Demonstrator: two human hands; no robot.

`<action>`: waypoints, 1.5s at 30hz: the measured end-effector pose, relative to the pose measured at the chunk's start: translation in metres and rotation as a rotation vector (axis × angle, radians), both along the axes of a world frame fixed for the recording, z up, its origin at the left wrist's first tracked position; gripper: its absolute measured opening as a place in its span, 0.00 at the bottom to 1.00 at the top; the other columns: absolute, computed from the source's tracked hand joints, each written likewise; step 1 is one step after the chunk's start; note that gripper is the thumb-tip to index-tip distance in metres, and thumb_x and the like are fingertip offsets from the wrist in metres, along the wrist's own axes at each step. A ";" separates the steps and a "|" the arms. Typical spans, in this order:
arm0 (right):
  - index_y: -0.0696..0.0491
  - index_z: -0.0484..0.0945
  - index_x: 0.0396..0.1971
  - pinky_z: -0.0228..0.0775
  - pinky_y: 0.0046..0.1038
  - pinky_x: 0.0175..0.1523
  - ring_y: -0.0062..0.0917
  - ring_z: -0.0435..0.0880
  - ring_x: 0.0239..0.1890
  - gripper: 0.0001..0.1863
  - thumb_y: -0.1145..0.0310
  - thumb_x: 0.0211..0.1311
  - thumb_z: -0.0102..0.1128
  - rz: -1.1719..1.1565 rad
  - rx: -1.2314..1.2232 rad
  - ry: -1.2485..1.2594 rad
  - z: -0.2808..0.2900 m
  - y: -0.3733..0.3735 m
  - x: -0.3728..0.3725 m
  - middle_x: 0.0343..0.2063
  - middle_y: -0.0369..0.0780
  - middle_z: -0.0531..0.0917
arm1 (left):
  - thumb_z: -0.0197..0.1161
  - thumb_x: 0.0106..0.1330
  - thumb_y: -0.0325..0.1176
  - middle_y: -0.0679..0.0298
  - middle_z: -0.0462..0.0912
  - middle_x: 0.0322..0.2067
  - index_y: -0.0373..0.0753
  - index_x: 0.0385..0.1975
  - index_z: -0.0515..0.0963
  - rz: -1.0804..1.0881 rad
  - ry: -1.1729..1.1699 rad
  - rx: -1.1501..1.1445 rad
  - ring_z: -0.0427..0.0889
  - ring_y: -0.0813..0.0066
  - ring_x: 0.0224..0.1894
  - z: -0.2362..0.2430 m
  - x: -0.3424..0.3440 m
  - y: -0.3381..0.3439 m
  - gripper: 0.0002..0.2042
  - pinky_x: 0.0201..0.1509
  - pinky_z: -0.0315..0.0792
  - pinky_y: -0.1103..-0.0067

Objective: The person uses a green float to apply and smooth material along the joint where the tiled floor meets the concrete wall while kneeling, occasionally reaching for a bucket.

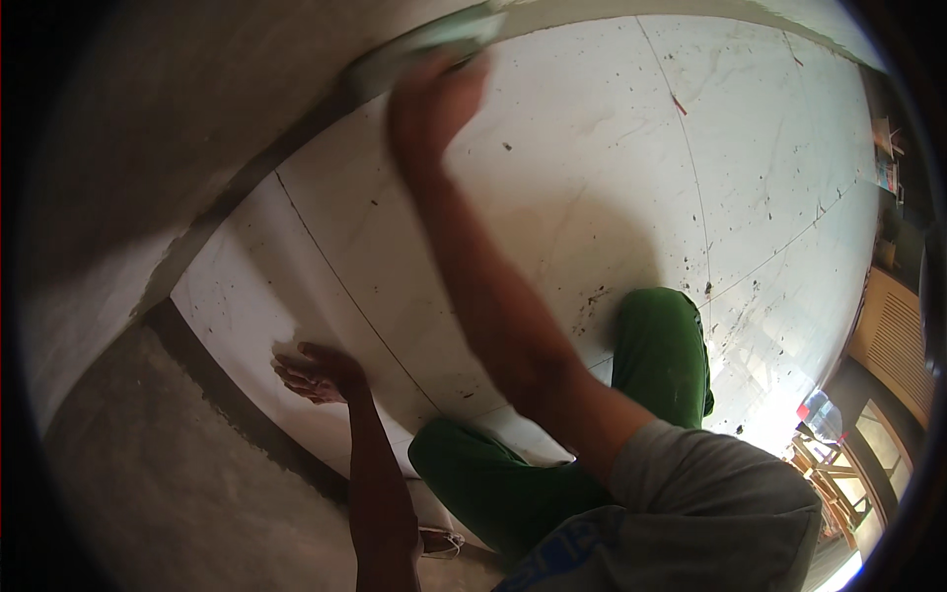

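My right hand [439, 109], smeared by motion, is stretched far ahead to the foot of the rough wall. Its fingers close round a pale greenish flat piece [419, 47], too blurred to name, running along the wall's base. Closer to me on the left, my left hand [321, 373] rests on the white tiled floor [562, 109] with its fingers apart, holding nothing. Dark joint lines run between the large tiles. My knees, in green trousers [661, 345], are bent over the floor.
Bare grey cement walls [178, 128] meet the floor ahead and at left, with a dark strip [232, 192] along their base. Crumbs and a small red sliver [679, 105] lie on the tiles. A clear bottle [822, 416] and wooden pieces [829, 483] stand at far right.
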State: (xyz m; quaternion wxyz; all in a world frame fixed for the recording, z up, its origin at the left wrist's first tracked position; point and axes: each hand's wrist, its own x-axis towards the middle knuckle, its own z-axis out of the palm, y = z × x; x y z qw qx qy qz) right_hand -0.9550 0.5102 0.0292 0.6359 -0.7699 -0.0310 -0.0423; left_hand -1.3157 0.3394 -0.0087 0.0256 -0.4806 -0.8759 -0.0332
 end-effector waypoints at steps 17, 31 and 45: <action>0.65 0.75 0.57 0.74 0.52 0.58 0.59 0.83 0.50 0.20 0.62 0.80 0.50 0.337 0.079 0.248 0.007 -0.039 -0.058 0.48 0.61 0.83 | 0.44 0.81 0.65 0.58 0.58 0.81 0.46 0.83 0.55 -0.010 0.010 0.055 0.56 0.50 0.82 -0.003 -0.011 0.007 0.39 0.79 0.56 0.46; 0.69 0.73 0.63 0.70 0.57 0.63 0.62 0.81 0.54 0.26 0.61 0.80 0.53 0.176 -0.217 -0.078 -0.083 -0.029 -0.014 0.50 0.64 0.82 | 0.45 0.82 0.65 0.58 0.62 0.80 0.48 0.82 0.57 -0.064 -0.029 0.071 0.59 0.48 0.81 -0.011 0.015 -0.009 0.37 0.76 0.59 0.43; 0.61 0.79 0.39 0.77 0.28 0.30 0.22 0.82 0.29 0.08 0.72 0.73 0.56 0.305 0.424 0.171 -0.047 -0.099 0.235 0.32 0.40 0.85 | 0.47 0.82 0.61 0.54 0.62 0.79 0.46 0.82 0.58 -0.086 0.087 0.106 0.61 0.48 0.80 -0.016 0.005 -0.001 0.36 0.75 0.62 0.43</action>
